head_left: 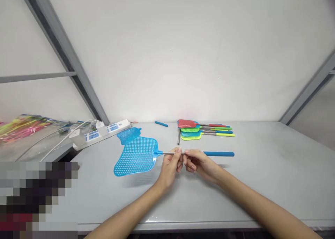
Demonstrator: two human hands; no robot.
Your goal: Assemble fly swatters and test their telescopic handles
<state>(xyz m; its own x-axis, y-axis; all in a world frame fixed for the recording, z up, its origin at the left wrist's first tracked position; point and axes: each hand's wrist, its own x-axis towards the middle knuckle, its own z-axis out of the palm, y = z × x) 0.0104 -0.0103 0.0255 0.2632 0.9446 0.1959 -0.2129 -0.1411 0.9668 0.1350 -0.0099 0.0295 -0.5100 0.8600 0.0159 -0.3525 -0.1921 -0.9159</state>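
A blue fly swatter (137, 157) is held level above the table, its mesh head to the left and its blue grip to the right. My left hand (171, 164) pinches the thin metal shaft near the head. Close beside it, my right hand (200, 163) pinches the same shaft just short of the blue grip. Behind the held swatter lies a loose blue swatter head (128, 135). Farther back are a loose blue handle grip (161, 124) and a bare metal tube (179, 137).
Several assembled swatters in red, green, blue and yellow form a pile (192, 130) at the back. On the left stands a white power strip (102, 134) with plugs and cables. Bagged colourful items (23, 127) lie beyond it. Grey frame posts flank the wall.
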